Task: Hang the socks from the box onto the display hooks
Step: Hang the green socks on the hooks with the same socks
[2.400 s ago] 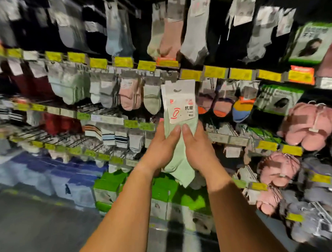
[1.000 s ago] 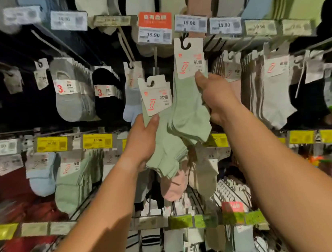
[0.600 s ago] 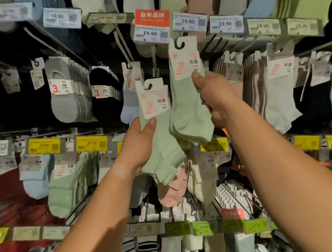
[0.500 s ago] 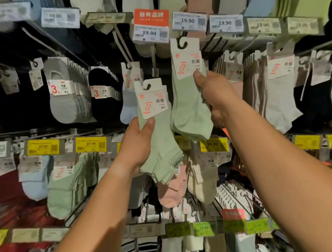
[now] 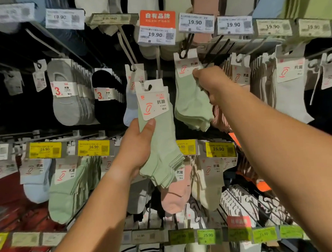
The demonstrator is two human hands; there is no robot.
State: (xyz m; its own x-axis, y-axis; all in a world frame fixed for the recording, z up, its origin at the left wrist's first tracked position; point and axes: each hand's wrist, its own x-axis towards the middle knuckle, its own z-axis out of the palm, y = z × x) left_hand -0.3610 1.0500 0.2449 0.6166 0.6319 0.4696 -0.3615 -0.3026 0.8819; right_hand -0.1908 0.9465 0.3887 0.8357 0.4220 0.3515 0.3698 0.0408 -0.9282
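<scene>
Sock wall [image 5: 70, 95], price tags [image 5: 155, 34] overhead. Right hand [image 5: 209, 82] fingers pinch a green sock pack [image 5: 190, 104], its card hole at the tip of a dark hook [image 5: 186, 45]. Left hand [image 5: 137, 147] grips a second green pack [image 5: 162, 143] lower left, off any hook.

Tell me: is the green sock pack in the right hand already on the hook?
On: the card hole of the green sock pack sits over the dark hook; the right hand grips it.

The right hand [image 5: 209, 82] pinched a green sock pack [image 5: 191, 104] whose card sat at a display hook [image 5: 186, 45]. The left hand [image 5: 137, 147] gripped a second green sock pack [image 5: 162, 144] below it.
</scene>
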